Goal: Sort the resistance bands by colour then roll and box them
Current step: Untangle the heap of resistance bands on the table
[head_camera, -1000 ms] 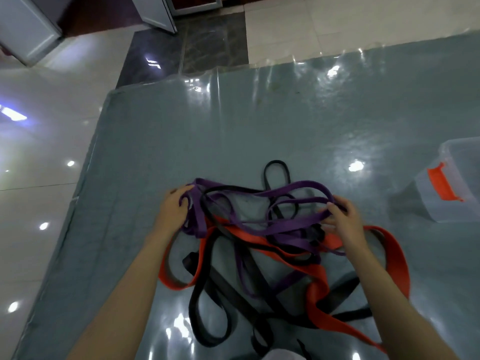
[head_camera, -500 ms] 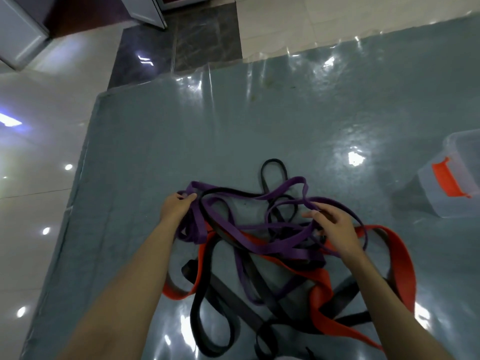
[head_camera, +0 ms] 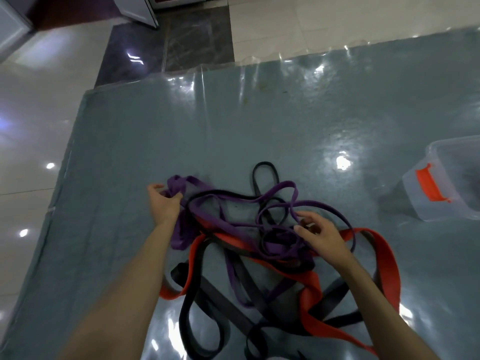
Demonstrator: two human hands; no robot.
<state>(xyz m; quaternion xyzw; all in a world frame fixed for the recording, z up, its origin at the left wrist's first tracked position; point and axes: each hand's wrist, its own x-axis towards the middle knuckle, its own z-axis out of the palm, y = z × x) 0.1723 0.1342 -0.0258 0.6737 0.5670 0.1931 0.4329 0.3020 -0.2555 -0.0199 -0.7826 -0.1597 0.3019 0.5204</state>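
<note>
Lying in one tangled heap on a grey mat (head_camera: 233, 120) covered with glossy clear plastic, the resistance bands are not yet sorted: purple bands (head_camera: 223, 224) loop over the top of the pile, wide red bands (head_camera: 309, 287) run through the middle and out to the right, and black bands (head_camera: 205, 294) spread along the near side, with one thin black loop (head_camera: 265, 175) poking out on the far side. The left hand (head_camera: 163, 203) sits at the far-left edge of the heap, its fingers curled round a bunched fold of purple band and gripping it. The right hand (head_camera: 322, 235) hovers over the right part of the tangle, fingers spread and loosely bent, fingertips at a thin purple strand; whether it actually pinches that strand cannot be told from this view. The two hands are well apart, one at each side of the pile, both forearms reaching in from the near edge. A clear plastic storage box (head_camera: 452, 178) with an orange latch (head_camera: 428, 185) stands on the mat well to the right of the bands, partly cut off by the frame edge. Beyond the mat lies a shiny tiled floor (head_camera: 39, 126) with bright light reflections, and a dark marble strip (head_camera: 181, 40) runs along its far side.
</note>
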